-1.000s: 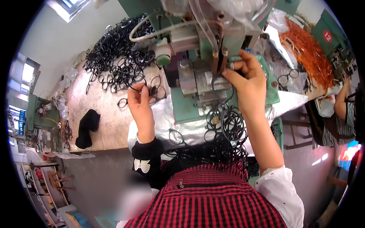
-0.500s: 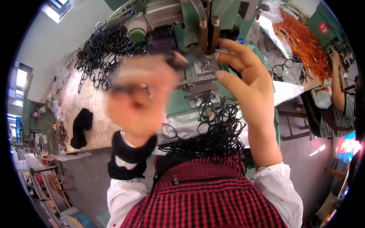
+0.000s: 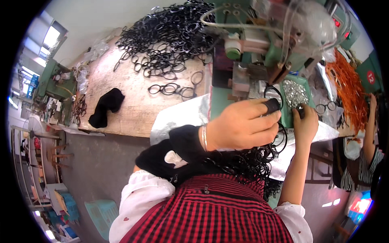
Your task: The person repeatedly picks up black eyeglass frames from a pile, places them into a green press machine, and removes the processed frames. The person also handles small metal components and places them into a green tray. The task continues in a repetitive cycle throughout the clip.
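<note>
My left hand (image 3: 243,124), with a black band on one finger and a black sleeve cuff at the wrist, is closed around a black eyeglass frame (image 3: 281,97). One rim stands up beyond its fingers and another hangs below. At the near end of a green tray (image 3: 287,117) of small silver metal parts (image 3: 295,94), my right hand (image 3: 306,123) has its fingers bent down and drawn together. What they pinch, if anything, is too small to make out. Just behind the held frame stands a green machine with a metal fixture (image 3: 259,87) and a brown-tipped head (image 3: 279,73).
A large heap of black eyeglass frames (image 3: 174,36) covers the back of the wooden table (image 3: 133,117). More frames (image 3: 243,164) lie across my lap. A black sleeve (image 3: 107,107) rests at left. Orange strips (image 3: 344,89) and another person's arm (image 3: 369,121) are at right.
My view has swung left. My left hand, blurred before, now grips an eyeglass frame near the fixture. From beside the machine head, my right hand has moved to the parts tray.
</note>
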The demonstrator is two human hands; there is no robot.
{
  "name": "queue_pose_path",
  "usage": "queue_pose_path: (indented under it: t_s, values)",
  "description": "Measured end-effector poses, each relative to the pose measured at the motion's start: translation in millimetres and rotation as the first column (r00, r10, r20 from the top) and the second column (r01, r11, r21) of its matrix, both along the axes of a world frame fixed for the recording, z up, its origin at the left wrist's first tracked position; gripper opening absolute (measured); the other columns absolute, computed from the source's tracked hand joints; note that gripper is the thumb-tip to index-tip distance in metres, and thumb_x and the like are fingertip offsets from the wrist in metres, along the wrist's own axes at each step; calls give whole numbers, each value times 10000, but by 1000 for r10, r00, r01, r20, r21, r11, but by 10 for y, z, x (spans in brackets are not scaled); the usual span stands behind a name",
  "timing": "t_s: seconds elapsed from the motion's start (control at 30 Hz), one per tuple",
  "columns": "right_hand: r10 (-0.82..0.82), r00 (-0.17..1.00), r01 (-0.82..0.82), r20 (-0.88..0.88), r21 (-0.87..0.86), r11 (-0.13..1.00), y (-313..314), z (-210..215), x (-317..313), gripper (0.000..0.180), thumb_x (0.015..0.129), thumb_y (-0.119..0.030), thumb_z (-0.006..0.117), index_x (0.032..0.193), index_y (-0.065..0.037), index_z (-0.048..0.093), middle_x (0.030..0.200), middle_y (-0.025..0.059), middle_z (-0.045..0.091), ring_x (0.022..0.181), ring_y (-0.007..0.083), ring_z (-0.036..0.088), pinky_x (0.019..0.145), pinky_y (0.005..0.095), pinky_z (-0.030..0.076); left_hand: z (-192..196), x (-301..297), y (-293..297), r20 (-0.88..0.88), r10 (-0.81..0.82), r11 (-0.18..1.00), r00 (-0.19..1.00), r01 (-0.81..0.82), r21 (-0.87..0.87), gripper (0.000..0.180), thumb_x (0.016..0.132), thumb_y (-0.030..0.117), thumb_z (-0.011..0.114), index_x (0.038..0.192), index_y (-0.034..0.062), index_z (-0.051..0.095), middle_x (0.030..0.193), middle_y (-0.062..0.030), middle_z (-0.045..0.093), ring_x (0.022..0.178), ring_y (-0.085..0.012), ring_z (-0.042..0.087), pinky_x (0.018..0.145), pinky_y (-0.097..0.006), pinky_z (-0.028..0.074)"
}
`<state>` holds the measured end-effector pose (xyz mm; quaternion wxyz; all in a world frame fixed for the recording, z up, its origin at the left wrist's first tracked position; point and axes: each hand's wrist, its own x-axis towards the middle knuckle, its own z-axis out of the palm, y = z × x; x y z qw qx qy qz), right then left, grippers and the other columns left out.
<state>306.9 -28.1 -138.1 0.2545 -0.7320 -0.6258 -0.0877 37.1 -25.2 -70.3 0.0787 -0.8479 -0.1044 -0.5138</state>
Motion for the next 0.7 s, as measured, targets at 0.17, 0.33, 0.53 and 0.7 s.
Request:
queue_pose_path:
  t_s: [0.17, 0.33, 0.53, 0.7]
  values:
    - [-13, 997, 16, -73, 43, 999, 342, -55, -73, 136, 814, -182, 704, 889, -69, 701, 894, 81, 678, 871, 307, 627, 778, 410, 481, -206, -260, -267, -16, 143, 973, 990, -144, -178, 245, 765, 64, 704, 1009, 50, 699, 1219, -120, 661, 896, -283, 643, 943, -466, 528]
    - [124, 992, -116, -25, 213, 970, 314, 107, -9, 87, 837, -107, 672, 905, -72, 713, 898, 80, 692, 864, 308, 638, 776, 383, 489, -252, -1420, 75, -386, 699, 564, 602, -796, -219, 280, 726, 0, 657, 994, 68, 701, 1239, -140, 614, 1091, -393, 548, 1035, -498, 397]
    - [179, 904, -87, -389, 244, 966, 321, -144, 21, 137, 914, -81, 627, 1009, -33, 713, 920, 87, 704, 816, 183, 645, 757, 299, 488, -1029, -2523, 490, -654, 678, 239, 336, -942, -236, 98, 798, 64, 598, 894, 61, 615, 1029, -161, 658, 1014, -353, 614, 839, -494, 478]
    - [238, 735, -100, -636, 245, 964, 302, -71, -11, 129, 938, -57, 625, 1030, -9, 701, 876, 7, 670, 771, 63, 565, 700, 210, 441, -314, -2386, 853, -287, 868, 288, 404, -882, -373, 137, 887, 100, 551, 1012, 64, 594, 916, -218, 658, 858, -410, 634, 707, -542, 489]
